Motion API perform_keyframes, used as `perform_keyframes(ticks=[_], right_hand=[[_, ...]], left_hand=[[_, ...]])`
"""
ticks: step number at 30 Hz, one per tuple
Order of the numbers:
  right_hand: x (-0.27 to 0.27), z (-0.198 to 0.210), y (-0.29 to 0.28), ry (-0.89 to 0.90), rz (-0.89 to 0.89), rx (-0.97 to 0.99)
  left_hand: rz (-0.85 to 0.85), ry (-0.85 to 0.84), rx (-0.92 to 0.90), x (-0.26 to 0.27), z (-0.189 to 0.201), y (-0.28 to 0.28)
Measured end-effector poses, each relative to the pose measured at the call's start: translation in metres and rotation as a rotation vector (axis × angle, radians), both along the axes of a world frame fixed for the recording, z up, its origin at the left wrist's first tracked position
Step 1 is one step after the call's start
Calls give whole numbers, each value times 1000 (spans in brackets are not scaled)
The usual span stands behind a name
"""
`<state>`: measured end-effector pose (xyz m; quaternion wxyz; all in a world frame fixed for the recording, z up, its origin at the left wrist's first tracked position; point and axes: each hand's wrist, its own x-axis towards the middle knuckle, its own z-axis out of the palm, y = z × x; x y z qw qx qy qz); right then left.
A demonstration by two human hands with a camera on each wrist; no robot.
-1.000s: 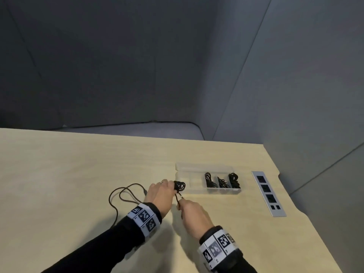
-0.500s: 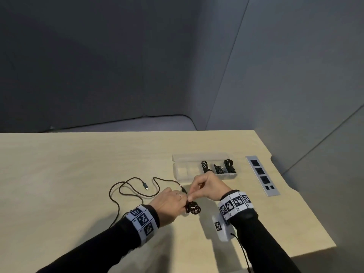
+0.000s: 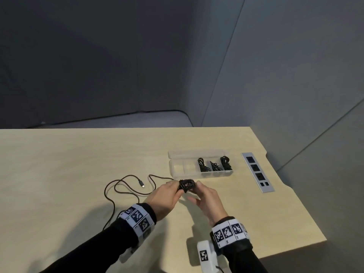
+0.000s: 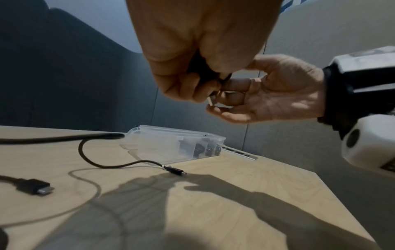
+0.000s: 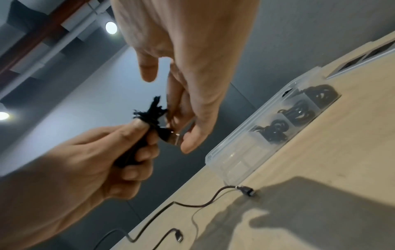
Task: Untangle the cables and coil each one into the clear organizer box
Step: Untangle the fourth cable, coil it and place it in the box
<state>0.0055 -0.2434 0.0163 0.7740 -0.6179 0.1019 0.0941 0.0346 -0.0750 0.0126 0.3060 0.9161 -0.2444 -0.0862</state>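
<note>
So the left hand (image 3: 165, 196) was gripping the coiled cable (image 3: 186, 185) just above the desk (image 3: 59, 164), right hand (image 3: 206, 198) pinching its plug end, and the organizer box (image 3: 177, 170) sat just beyond toward the far edge, its empty compartments nearest the left hand.

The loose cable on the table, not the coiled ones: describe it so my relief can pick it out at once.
Start at the clear organizer box near the table's right end, with three coiled cables in its right-hand compartments. Look left of it, beyond the left hand: the loose cable lies in open loops on the wood. Unlike the coiled bundle held between both hands, it is uncoiled and untouched.
</note>
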Motion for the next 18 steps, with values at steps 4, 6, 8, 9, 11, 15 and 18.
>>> perform_keyframes(ticks=[4,6,8,9,11,15,18], right_hand=[[0,-4,14,-76,-60,0],[4,-8,19,-60,-142,26],[8,-10,21,-26,-162,55],[10,-10,21,-12,-163,75],[13,-10,21,3,-144,102],[21,-7,26,3,-93,68],[29,-7,32,26,-125,72]], left_hand=[[29,15,-16,6,-1,-2],[42,6,88,6,4,-6],[44,-15,201,5,7,-9],[42,-15,234,4,9,-10],[59,12,227,3,7,-12],[137,22,189,1,-3,-9],[236,93,188,4,-11,-7]])
